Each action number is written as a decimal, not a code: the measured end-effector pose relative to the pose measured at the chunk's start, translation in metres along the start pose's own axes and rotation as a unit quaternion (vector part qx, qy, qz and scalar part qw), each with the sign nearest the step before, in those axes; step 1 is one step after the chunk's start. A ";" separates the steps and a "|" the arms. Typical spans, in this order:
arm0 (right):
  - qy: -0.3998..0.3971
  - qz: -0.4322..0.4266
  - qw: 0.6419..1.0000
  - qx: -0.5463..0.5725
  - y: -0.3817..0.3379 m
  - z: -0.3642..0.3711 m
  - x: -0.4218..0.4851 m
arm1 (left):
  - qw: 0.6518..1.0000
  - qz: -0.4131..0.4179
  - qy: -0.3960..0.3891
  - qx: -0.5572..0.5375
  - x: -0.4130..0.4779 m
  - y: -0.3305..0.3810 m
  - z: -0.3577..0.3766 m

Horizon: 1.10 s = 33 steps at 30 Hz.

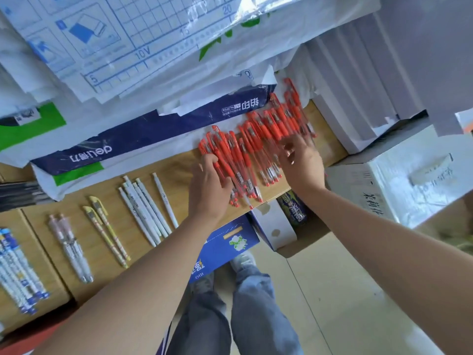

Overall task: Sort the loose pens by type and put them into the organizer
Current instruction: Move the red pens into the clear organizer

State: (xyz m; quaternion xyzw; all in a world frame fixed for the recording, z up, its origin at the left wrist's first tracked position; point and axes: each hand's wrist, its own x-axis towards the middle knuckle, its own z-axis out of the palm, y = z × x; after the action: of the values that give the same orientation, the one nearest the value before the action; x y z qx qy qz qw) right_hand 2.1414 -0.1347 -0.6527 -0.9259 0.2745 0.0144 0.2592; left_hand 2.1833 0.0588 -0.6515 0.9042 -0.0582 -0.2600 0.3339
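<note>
Wooden shelf [179, 165] holds our red pens [258, 139] in a heap; our left hand [208, 184] presses flat on them, our right hand [302, 160] spreads open beside. White pens [146, 206] lie left.

Both forearms are bare right up to the frame edge, with no sleeve, watch or bracelet in view. The left hand [208, 187] and right hand [303, 160] wear no gloves. Below them hang loose, faded blue denim jeans [252, 311] (creased at the knees) above grey lace-up sneakers [243, 262].
</note>
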 end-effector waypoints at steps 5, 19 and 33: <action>0.005 0.089 0.994 -0.057 0.023 -0.013 0.024 | 0.999 -0.014 0.029 -0.002 -0.002 0.004 0.012; -0.134 0.017 0.991 0.016 0.057 -0.038 0.058 | 0.970 -0.195 0.141 0.023 0.009 0.030 0.058; -0.158 0.005 0.987 -0.043 0.058 -0.037 0.080 | 0.959 -0.255 0.123 0.008 0.015 0.018 0.060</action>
State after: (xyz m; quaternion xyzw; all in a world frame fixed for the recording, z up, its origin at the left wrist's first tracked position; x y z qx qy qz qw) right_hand 2.1750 -0.2342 -0.6611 -0.9208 0.2343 0.1733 0.2594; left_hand 2.1672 0.0063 -0.6851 0.9166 0.2134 -0.2231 0.2541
